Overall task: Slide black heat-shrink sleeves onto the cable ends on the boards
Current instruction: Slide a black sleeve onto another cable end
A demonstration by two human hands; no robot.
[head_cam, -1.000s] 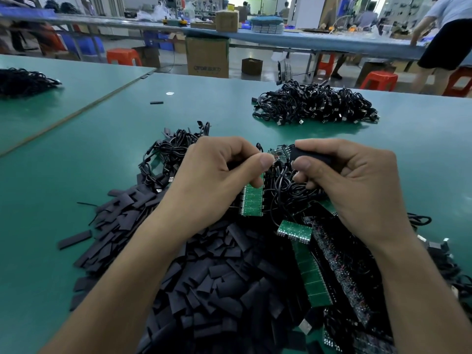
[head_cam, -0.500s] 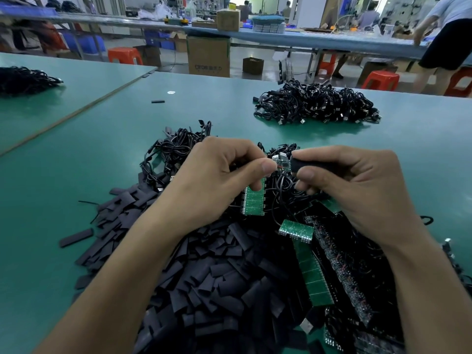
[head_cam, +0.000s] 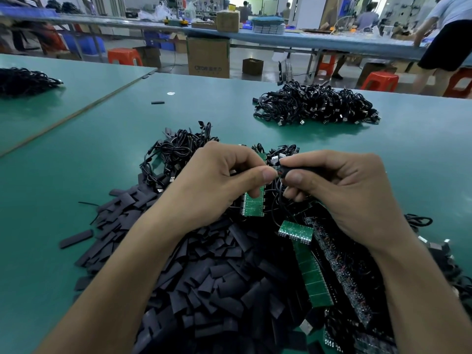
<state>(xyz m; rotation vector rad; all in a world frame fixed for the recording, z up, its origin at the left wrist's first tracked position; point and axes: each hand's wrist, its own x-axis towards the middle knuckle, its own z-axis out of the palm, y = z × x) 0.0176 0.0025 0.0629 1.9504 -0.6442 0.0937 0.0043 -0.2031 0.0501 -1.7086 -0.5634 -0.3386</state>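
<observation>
Containers sit only in the background: a closed cardboard box [head_cam: 209, 57] stands on the floor under the far bench, a smaller box [head_cam: 252, 66] is on the floor beside it, and another carton [head_cam: 227, 21] rests on the bench top; what they hold cannot be seen. On the green desk [head_cam: 76, 162] a broad heap of black heat-shrink sleeves [head_cam: 204, 277] lies loose under the forearms, with one stray sleeve [head_cam: 75, 238] just off its left edge. To the right of the heap lie green circuit board strips [head_cam: 313, 274] with black cables soldered along them, and a separate pile of coiled cables [head_cam: 314, 106] sits well apart, farther back. The left grip [head_cam: 219, 182] is curled, thumb and forefinger pinching a cable end at the top of a short green board [head_cam: 253, 204] that hangs below its fingers. The right grip [head_cam: 352, 195] is also curled, thumb and forefinger pinching a single black sleeve [head_cam: 301, 171] held level. The sleeve's open mouth meets the cable end right at the left thumb tip, where a bit of red wire shows.
</observation>
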